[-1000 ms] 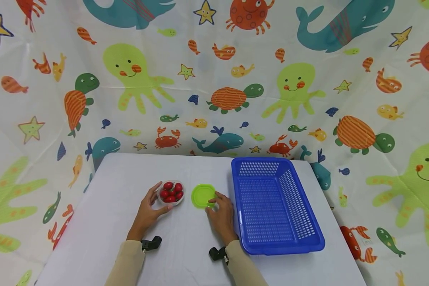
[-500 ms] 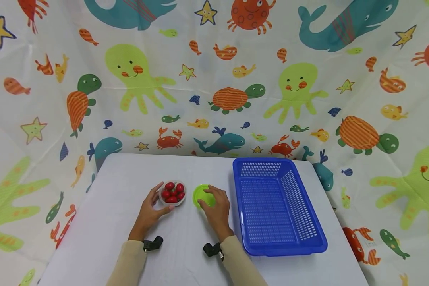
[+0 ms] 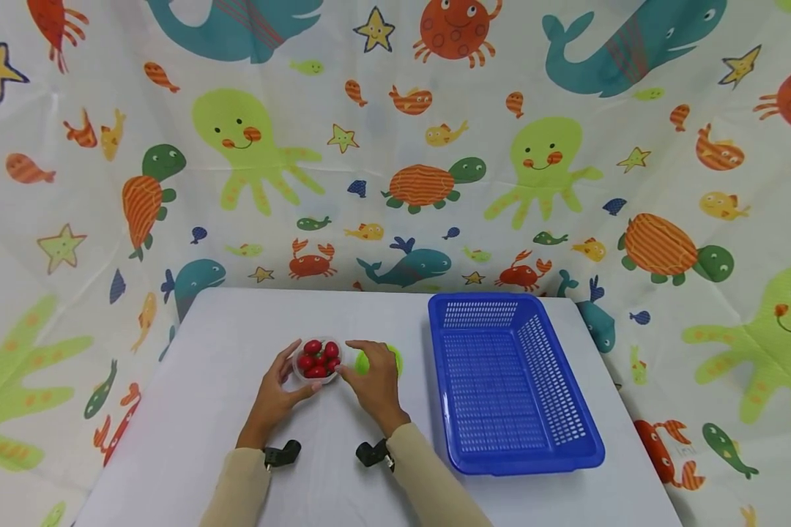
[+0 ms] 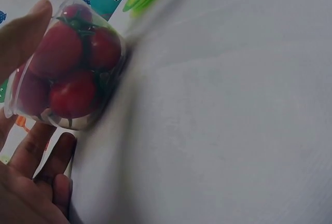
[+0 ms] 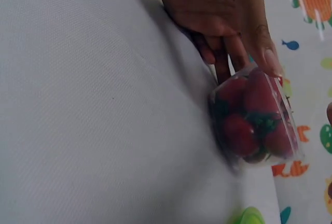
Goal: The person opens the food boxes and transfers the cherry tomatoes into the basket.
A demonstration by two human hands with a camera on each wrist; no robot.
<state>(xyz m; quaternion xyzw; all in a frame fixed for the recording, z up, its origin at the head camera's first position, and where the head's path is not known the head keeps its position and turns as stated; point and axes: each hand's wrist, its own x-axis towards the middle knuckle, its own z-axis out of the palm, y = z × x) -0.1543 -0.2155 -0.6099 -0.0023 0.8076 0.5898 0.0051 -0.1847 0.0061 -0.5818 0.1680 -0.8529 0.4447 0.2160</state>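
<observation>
A clear plastic tub (image 3: 299, 371) with several red cherry tomatoes (image 3: 313, 358) in it stands on the white table; green stems show on them in the wrist views. My left hand (image 3: 272, 399) holds the tub from its left side, the thumb (image 4: 23, 37) at the rim and fingers round the far side. At the tub's right side is my right hand (image 3: 377, 384), thumb and forefinger spread apart; its thumb tip is close to the rim, and I cannot tell whether it touches. Below that hand lies a round green lid (image 3: 398, 359), partly hidden.
To the right stands a large blue plastic basket (image 3: 491, 388) with slotted walls. The white table (image 3: 250, 315) ends at a cloth backdrop (image 3: 343, 168) printed with sea animals. Each wrist carries a small black camera (image 3: 282, 454).
My right hand has moved left from the lid's right edge, across the lid, to the tub's right side. The left hand, tub and lid have stayed in place.
</observation>
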